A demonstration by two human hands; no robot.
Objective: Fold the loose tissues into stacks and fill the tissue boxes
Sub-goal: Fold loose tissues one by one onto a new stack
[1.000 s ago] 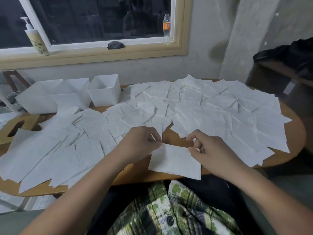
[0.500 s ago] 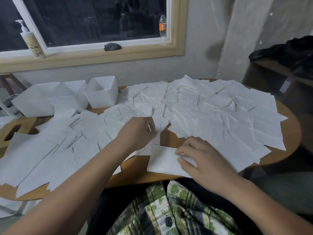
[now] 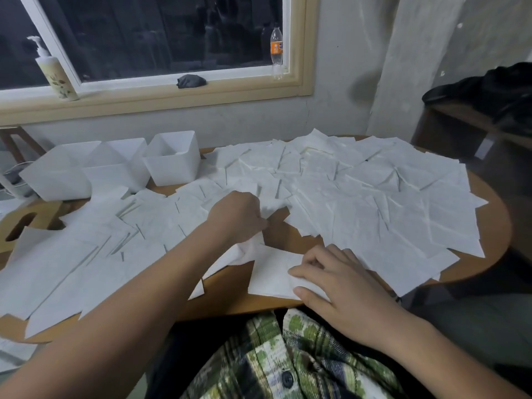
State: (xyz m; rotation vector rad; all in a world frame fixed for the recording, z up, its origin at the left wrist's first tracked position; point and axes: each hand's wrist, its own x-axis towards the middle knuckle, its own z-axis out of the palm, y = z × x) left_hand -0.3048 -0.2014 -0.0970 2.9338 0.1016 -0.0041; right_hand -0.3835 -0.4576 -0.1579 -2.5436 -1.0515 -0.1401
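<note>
Early going: the left hand (image 3: 241, 217) is pinching a loose tissue (image 3: 273, 204) mid-table, the right hand (image 3: 339, 280) is gripping the folded tissue (image 3: 270, 273) at six o'clock, and the boxes (image 3: 172, 165) at ten o'clock are looking unfilled.

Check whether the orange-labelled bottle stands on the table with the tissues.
No, the orange-labelled bottle stands up on the window ledge, above and behind the table.
</note>
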